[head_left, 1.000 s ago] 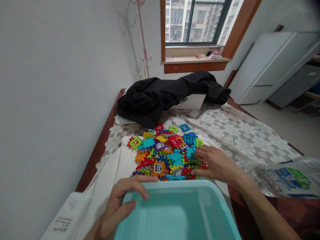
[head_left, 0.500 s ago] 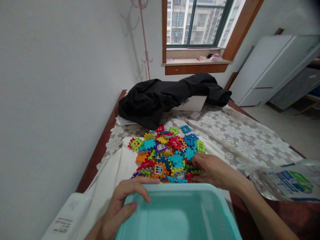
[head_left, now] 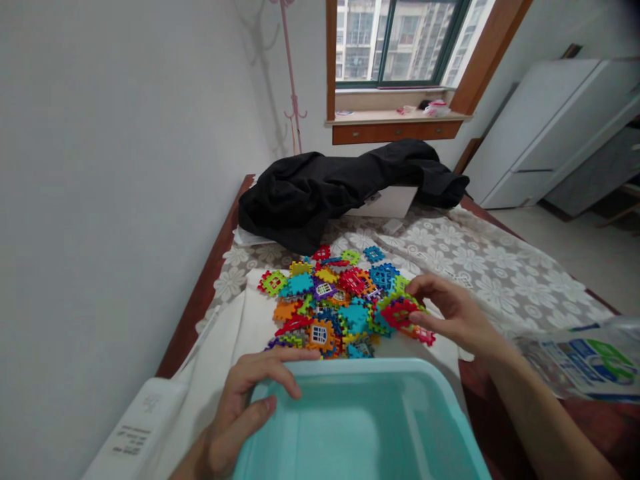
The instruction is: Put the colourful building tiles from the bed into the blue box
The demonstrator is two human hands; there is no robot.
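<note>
A teal plastic bin (head_left: pixel 345 427) stands nearest to me, with only its bare inside showing. My left hand (head_left: pixel 250 393) grips its left far corner, thumb inside and fingers over the rim. Beyond the bin lies a heap of colourful interlocking plastic tiles (head_left: pixel 320 300), some with window shapes. At the heap's right side my right hand (head_left: pixel 445 313) is closed, thumb against fingers, on a few tiles: a red tile (head_left: pixel 399 312) in front with lime-green edges behind it. A pink-red tile (head_left: pixel 424 335) shows just below the hand.
White cloth (head_left: pixel 255 320) lies under the tiles over a floral lace tablecloth (head_left: pixel 500 260). Black fabric (head_left: pixel 345 180) drapes across the table's far end over a white box (head_left: pixel 387 202). A clear labelled plastic package (head_left: pixel 585 360) is at right, a white printed box (head_left: pixel 135 427) at left.
My right hand has lifted up and right from the heap's lower right, bringing several tiles with it and baring some white cloth. My left hand keeps its hold on the bin.
</note>
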